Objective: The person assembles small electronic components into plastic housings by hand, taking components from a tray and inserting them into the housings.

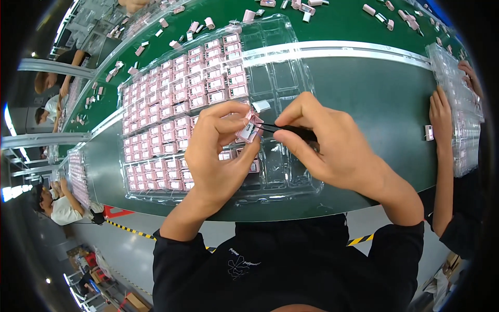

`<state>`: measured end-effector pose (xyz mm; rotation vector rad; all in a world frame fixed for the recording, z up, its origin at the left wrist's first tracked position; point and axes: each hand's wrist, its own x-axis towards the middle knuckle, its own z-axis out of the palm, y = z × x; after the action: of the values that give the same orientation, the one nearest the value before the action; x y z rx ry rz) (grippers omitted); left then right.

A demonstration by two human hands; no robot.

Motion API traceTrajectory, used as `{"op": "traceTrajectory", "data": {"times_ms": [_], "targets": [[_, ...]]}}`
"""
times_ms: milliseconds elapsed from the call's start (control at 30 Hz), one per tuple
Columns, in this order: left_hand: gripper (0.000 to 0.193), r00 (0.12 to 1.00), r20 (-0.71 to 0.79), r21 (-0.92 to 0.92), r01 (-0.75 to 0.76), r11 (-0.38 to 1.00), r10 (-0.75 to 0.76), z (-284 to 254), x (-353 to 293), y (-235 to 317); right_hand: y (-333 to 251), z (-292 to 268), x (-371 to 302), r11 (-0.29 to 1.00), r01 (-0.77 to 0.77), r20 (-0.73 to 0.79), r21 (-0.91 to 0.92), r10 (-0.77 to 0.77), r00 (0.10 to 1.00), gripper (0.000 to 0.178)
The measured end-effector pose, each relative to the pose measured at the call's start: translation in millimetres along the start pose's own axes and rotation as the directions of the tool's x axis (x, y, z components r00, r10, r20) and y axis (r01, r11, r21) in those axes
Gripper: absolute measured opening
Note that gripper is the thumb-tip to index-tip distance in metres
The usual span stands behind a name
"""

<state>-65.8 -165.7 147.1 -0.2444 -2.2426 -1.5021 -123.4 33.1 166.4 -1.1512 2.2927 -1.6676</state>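
My left hand (pixel 218 151) pinches a small pink and white part (pixel 248 130) between thumb and fingers, just above a clear plastic tray (pixel 280 78). My right hand (pixel 327 145) grips black tweezers (pixel 280 128) whose tip touches that part. The tray lies on a dark green belt (pixel 374 99). Its left side is filled with several rows of the same pink parts (pixel 171 104); its right pockets are bare.
Loose pink parts (pixel 384 15) lie scattered on the green table beyond a white rail (pixel 364 52). At the right, another person's hands (pixel 442 114) rest on a second clear tray (pixel 457 104), with one pink part (pixel 429 132) beside it. More workers sit at the left.
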Motion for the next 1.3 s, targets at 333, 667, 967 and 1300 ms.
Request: {"op": "traceTrajectory", "data": {"times_ms": [333, 667, 967, 1300], "targets": [[0.033, 0.978, 0.058, 0.223, -0.207, 0.953, 0.199, 4, 0, -1, 6, 10, -4, 0.998, -0.053, -0.024, 0.031, 0.054, 0.998, 0.022], [0.035, 0.995, 0.049, 0.121, -0.088, 0.989, 0.083, 2, -3, -3, 8, 12, -5, 0.997, 0.003, -0.007, 0.082, -0.002, 1.0, 0.017], [0.032, 0.999, 0.04, 0.133, -0.025, 0.991, 0.019, 4, 4, 0, 9, -6, 4, 0.892, -0.124, -0.106, 0.436, 0.188, 0.976, 0.012], [0.032, 0.973, 0.191, -0.273, 0.177, 0.946, -0.127, -5, -7, 9, 81, -76, 35, 0.528, -0.4, -0.16, 0.749, 0.73, 0.665, 0.025]]}}
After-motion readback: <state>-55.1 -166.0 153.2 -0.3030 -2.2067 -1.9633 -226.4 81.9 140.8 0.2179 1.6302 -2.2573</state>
